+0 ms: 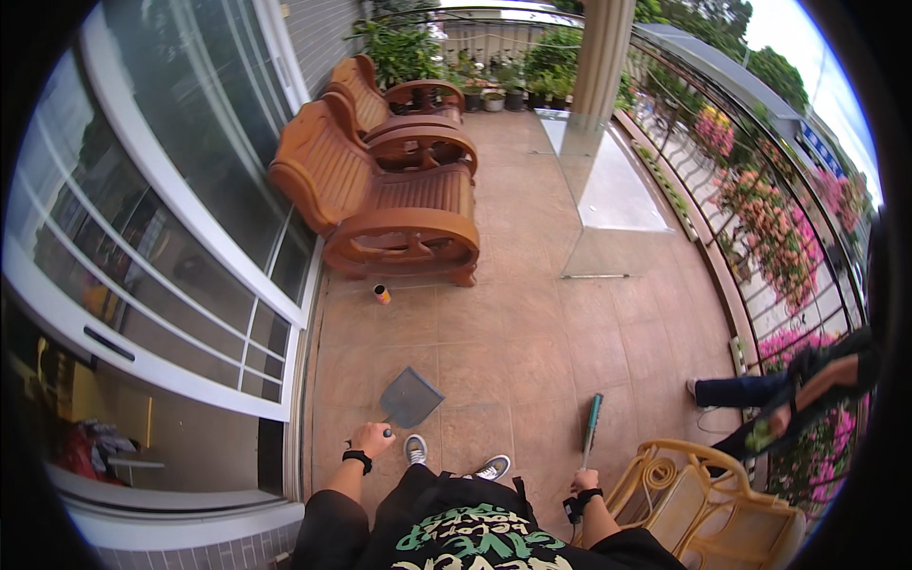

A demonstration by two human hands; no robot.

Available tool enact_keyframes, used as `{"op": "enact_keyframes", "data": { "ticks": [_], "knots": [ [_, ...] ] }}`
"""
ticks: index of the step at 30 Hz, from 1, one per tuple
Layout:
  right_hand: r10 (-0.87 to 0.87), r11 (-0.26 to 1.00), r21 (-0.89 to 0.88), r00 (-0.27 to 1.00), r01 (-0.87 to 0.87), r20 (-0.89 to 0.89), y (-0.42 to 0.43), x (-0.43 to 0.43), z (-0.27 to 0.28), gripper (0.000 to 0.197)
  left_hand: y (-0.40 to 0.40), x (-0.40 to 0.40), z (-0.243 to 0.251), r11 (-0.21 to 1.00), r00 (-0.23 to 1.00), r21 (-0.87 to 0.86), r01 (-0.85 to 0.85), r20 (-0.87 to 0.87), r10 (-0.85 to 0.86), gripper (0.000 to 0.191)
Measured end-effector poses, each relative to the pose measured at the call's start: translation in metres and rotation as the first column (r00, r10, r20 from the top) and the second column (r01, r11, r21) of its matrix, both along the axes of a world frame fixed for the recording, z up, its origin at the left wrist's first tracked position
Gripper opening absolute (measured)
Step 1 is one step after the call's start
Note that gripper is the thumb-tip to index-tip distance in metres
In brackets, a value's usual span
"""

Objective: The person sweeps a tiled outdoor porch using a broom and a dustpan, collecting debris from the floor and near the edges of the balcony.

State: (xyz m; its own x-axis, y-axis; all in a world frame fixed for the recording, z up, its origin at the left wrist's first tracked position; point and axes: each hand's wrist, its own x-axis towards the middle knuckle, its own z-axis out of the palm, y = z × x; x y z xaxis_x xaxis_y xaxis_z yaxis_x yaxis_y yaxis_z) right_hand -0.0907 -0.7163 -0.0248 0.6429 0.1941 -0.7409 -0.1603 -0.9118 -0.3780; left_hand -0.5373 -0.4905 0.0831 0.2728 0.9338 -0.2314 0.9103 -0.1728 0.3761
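My left hand (373,437) is closed on the handle of a long-handled dustpan (411,397), whose grey pan lies ahead of my left shoe. In my right hand (584,482) is the pale stick of a broom (593,420) with a green head, held out over the tiles at the right. Pan and broom are well apart, with both my shoes between them. Farther ahead, a small orange patterned can (382,294) stands on the tiled floor near the front wooden armchair (406,228). Whether the broom's bristles touch the floor, I cannot tell.
Sliding glass doors (187,206) line the left. A glass-topped table (620,185) stands ahead at the right, potted plants (493,100) beyond. A rattan chair (702,499) is close by my right arm. Another person (798,399) is by the flowered railing, a green thing in one hand.
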Motion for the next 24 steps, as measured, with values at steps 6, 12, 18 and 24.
{"op": "enact_keyframes", "data": {
  "ticks": [6,12,18,24],
  "knots": [
    [0.343,0.939,-0.039,0.939,-0.343,-0.007,0.064,-0.050,-0.005,0.014,-0.015,-0.051,-0.012,0.995,0.996,0.040,-0.094,0.001,0.094,0.016],
    [0.857,0.483,-0.195,0.416,-0.854,0.304,0.096,-0.129,-0.020,0.017,-0.013,-0.077,-0.059,0.988,0.995,-0.152,-0.010,0.093,0.025,0.027],
    [0.950,0.276,-0.058,0.262,-0.960,0.172,0.124,-0.254,-0.003,0.021,0.030,-0.097,-0.043,0.985,0.996,-0.149,0.091,0.019,-0.089,0.021],
    [0.882,0.470,0.065,0.470,-0.880,-0.022,0.101,-0.287,0.055,0.032,0.044,-0.117,-0.070,0.967,0.979,-0.172,0.187,0.108,-0.171,0.020]
  ]
}}
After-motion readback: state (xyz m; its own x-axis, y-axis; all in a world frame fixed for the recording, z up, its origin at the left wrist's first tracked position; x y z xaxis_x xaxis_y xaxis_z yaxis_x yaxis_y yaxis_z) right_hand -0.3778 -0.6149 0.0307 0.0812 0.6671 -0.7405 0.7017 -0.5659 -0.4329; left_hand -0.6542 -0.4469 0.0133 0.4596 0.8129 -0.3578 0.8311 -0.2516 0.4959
